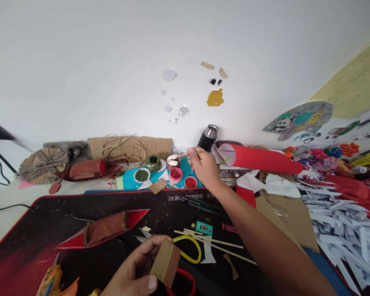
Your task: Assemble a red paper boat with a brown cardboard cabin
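Head view:
- Risk, tipping: the small round pot of white and brown paint (pixel 174 165) could probably topple if the slim paintbrush (pixel 182 156) pressed its rim; the round pink paint pot (pixel 175 182) stands close in front.
- Risk, dripping: a loaded brush carried over the black, red-edged mat (pixel 154 220) might drop paint on the red paper boat with brown canopy (pixel 106 229).
- Risk, snagging: the steel scissors with yellow and red handles (pixel 200 248) lie just beside the left hand and could catch it if lowered carelessly.
- Left hand (pixel 135 263), one: grip clamped on a small tan-and-brown rectangular block (pixel 165 261), material uncertain; the block sits tilted between thumb and fingers, above the mat at the near side of the counter (pixel 6 195).
- Right hand (pixel 205 164), one: grip pinched together on the brush handle; the brush projects leftward from the fingertips, its tip at the white-and-brown pot.
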The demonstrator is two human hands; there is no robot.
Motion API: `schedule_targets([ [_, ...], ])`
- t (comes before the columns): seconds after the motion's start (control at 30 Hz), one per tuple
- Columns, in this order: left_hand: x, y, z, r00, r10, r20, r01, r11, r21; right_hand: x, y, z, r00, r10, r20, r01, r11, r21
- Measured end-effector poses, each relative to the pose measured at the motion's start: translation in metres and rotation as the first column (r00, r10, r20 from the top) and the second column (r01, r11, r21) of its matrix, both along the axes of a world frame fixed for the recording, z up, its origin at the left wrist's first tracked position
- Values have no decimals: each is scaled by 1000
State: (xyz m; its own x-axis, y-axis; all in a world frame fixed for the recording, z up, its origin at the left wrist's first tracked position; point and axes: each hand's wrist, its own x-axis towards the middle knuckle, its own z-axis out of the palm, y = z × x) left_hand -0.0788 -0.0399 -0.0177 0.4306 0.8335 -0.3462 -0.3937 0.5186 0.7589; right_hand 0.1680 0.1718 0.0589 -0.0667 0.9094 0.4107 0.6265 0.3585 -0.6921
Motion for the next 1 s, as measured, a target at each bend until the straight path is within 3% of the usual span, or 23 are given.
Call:
schedule_targets([
  [0.1, 1, -1, 0, 1000, 7, 16, -7, 1000, -11, 4, -1, 0, 999, -23, 33, 24, 1000, -16],
  [0.3, 3, -2, 1, 999, 38, 29, -37, 999, -28, 3, -4, -1, 998, 6, -69, -10, 998, -58],
  [0.5, 4, -1, 2, 999, 41, 14, -41, 999, -17, 1, -1, -4, 999, 24, 33, -22, 997, -69],
  [0.8, 2, -1, 1, 999, 24, 28, -23, 1000, -14, 6, -6, 1, 1000, -5, -24, 5, 999, -33],
  [1.0, 3, 0, 1, 1000, 15, 19, -15, 1000, 13, 4, -8, 0, 997, -4, 74, 7, 999, -45],
])
